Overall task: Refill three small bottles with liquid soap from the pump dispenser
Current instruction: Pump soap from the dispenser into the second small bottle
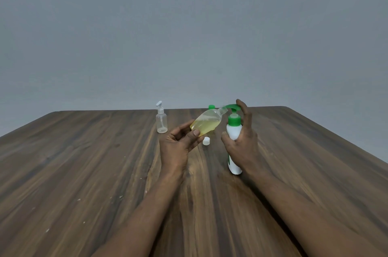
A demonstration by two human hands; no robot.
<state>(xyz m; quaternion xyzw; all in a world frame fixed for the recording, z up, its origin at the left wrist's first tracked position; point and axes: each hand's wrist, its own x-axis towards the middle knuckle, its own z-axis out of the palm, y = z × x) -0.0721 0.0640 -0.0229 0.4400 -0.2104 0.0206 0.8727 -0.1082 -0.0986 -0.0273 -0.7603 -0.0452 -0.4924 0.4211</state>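
Observation:
My left hand [178,143] holds a small clear bottle [207,123] partly filled with yellow soap, tilted so its open neck sits under the green spout. My right hand [241,139] grips the white pump dispenser [234,133], which stands on the table, with the index finger on the green pump head [233,107]. A small white cap [206,141] lies on the table between my hands. A clear bottle with a white spray pump [161,120] stands to the left, seemingly empty. A green-capped bottle [211,107] is mostly hidden behind the tilted bottle.
The dark wooden table [84,162] stretches wide around my hands, with small white specks on its left part. Its far edge meets a plain grey wall [189,25].

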